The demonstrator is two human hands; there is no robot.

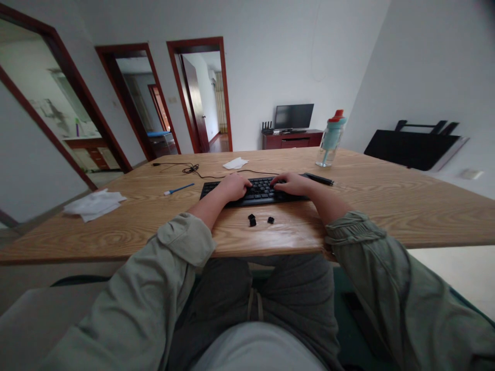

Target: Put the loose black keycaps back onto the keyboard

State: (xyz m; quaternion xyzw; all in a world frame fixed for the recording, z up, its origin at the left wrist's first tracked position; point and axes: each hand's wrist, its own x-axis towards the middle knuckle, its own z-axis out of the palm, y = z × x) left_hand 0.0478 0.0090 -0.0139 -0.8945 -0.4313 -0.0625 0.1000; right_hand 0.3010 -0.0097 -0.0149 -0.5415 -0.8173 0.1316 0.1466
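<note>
A black keyboard [265, 195] lies on the wooden table in front of me. My left hand [234, 187] rests on its left half, fingers bent together against the keys and frame. On the right half, my right hand [291, 184] has its thumb and forefinger bent down close together at the keys; anything between them is too small to make out. Several small black keycaps lie nearer to me: a small cluster [252, 220] and, to its right, another loose black piece [270, 220].
Left of the keyboard lie a blue brush [180, 189], a coiled cable [190, 168] and crumpled tissues [95, 204]. Behind it is another tissue [235, 163]. A black stick-like object [319, 179] lies beyond my right hand. A water bottle [331, 141] stands at the back right of the table [406, 206].
</note>
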